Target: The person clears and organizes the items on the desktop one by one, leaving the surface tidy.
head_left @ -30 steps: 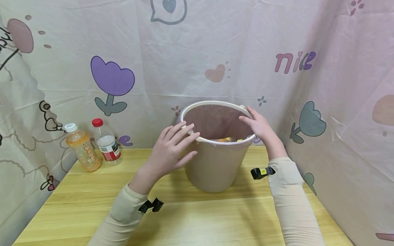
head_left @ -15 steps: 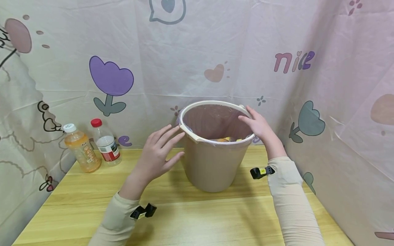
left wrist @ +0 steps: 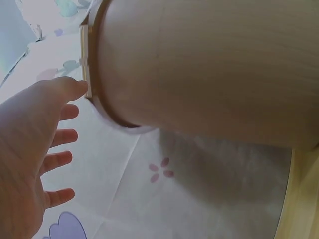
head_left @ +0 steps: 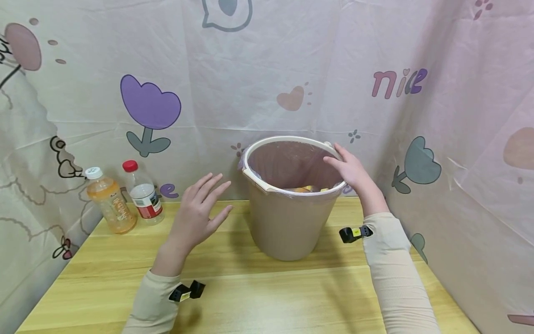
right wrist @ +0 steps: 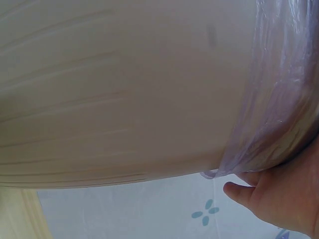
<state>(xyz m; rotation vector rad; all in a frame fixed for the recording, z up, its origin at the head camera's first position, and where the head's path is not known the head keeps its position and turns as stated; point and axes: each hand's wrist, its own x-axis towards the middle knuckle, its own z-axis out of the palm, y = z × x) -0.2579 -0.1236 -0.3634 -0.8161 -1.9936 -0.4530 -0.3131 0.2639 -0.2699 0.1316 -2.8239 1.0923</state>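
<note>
A beige trash can (head_left: 294, 222) stands upright on the table, with a pale rim and a thin, clear purplish bag lining it. My right hand (head_left: 350, 169) holds its rim on the right, thumb over the inside and fingers outside. The right wrist view shows the liner's edge (right wrist: 244, 124) folded down over the outer wall, right by my fingers. To the left of the can my left hand (head_left: 193, 213) hovers with fingers spread, apart from the rim and holding nothing. Some yellow-orange items (head_left: 308, 189) lie inside the can, mostly hidden by its front rim.
Two plastic bottles stand at the table's back left: an orange-tinted bottle (head_left: 111, 204) with a white cap and a clear bottle (head_left: 143, 195) with a red cap. A printed cloth (head_left: 250, 69) hangs behind and beside the wooden table (head_left: 267, 301).
My left hand has come off the can's left rim and drawn back to the left. The right hand and the can have stayed in place.
</note>
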